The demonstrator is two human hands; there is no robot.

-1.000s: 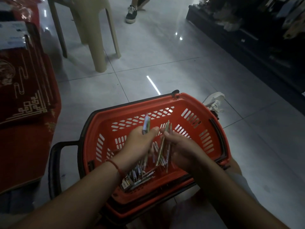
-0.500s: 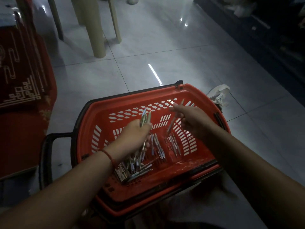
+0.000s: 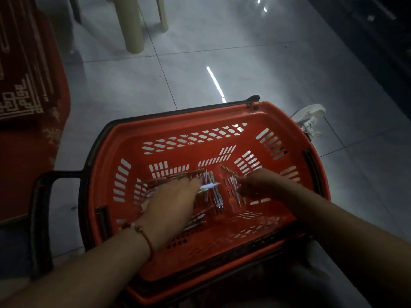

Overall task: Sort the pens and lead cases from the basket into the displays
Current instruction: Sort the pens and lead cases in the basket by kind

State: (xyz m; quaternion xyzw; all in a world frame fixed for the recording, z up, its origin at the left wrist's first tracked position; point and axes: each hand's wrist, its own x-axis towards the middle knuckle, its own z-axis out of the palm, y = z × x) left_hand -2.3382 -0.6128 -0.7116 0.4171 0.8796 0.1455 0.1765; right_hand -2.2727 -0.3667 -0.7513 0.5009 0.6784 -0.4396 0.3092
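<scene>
A bundle of slim pens (image 3: 178, 177) is gripped in the left hand (image 3: 171, 204), apparently gathered for sorting, while a single thin pen (image 3: 229, 171) is pinched by the right hand (image 3: 261, 184). More loose pens (image 3: 214, 195) are scattered on the slotted floor of the red plastic basket (image 3: 222, 117), where both hands are lowered. The basket is set on glossy grey floor tiles (image 3: 244, 52). No displays are seen.
</scene>
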